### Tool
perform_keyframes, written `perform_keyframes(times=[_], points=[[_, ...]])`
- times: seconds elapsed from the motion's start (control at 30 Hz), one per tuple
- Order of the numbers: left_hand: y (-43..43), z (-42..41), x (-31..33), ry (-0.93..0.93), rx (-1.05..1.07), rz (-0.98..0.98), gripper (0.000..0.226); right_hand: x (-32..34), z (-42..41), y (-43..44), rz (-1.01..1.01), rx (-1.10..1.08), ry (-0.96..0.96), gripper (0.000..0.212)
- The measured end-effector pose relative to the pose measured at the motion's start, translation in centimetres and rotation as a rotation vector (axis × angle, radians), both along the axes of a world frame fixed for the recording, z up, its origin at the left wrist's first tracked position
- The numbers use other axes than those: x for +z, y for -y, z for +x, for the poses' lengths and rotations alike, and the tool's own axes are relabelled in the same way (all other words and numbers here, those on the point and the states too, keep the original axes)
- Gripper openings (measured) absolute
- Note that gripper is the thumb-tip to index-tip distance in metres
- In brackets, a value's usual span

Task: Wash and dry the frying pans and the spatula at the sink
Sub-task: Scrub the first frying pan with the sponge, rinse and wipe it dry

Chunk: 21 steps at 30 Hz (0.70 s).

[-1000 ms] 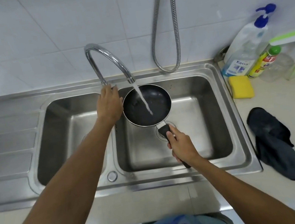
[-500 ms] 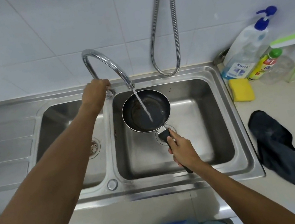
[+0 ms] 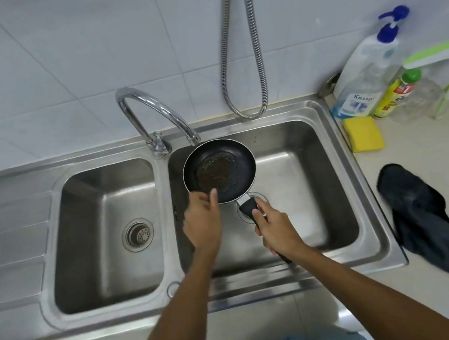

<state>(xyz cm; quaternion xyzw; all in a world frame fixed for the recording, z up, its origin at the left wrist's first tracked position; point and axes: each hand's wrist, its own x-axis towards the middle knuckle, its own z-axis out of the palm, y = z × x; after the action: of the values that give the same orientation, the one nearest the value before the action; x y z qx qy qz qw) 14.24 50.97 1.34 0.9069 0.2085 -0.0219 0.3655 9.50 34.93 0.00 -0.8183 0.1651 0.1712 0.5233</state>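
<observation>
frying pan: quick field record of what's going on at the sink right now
pan: small dark frying pan, held over the right basin just below the faucet spout
contents: shallow water with brownish residue
right hand: grips the handle
left hand: at the pan's near rim, thumb over the edge; grip unclear
water: no stream visible
counter, right side: yellow sponge, dark cloth, pump bottle
</observation>
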Motion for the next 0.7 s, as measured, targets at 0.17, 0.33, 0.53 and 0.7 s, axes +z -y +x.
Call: perform_keyframes(times=[0.17, 0.33, 0.53, 0.7], points=[[5.3, -3.3, -0.8, -0.457, 0.017, -0.518, 0.078, 0.7, -0.4, -0.8, 0.047, -0.028, 0.007, 0.022], [6.0, -2.6, -1.8, -0.494, 0.088, -0.760, 0.076, 1.2, -1.0, -0.9, 0.029, -0.016, 0.039, 0.017], [6.8, -2.4, -2.3, -0.389, 0.203, -0.960, 0.061, 1.0, 0.5, 3.5, -0.326, 0.227, 0.147, 0.017], [8.3, -4.5, -1.8, -0.355, 0.297, -1.129, 0.036, 2.2, 5.9, 15.7, -0.874, 0.148, 0.402, 0.025]])
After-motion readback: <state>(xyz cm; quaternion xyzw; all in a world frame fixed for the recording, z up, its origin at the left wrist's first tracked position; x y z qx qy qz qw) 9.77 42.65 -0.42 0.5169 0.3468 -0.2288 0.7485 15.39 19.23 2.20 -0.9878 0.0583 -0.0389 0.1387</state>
